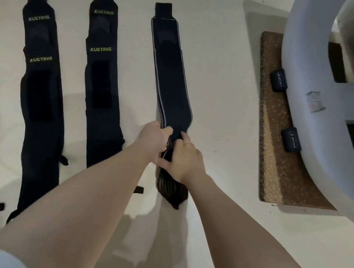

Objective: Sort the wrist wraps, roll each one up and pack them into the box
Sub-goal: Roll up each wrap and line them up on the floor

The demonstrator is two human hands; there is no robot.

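Rolling: grey-edged wrap gripped near end by left hand and right hand; fingers curled, pinching fabric
Tip: kept roll tight, edges aligned

XUEYING in yellow-green – twice each on two dark wrist wraps – roll labels unreadable

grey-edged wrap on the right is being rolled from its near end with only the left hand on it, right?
Not quite. The head view shows both hands on the near end of the grey-edged wrap: the left hand grips it from one side and the right hand from the other. The rest of it lies flat.
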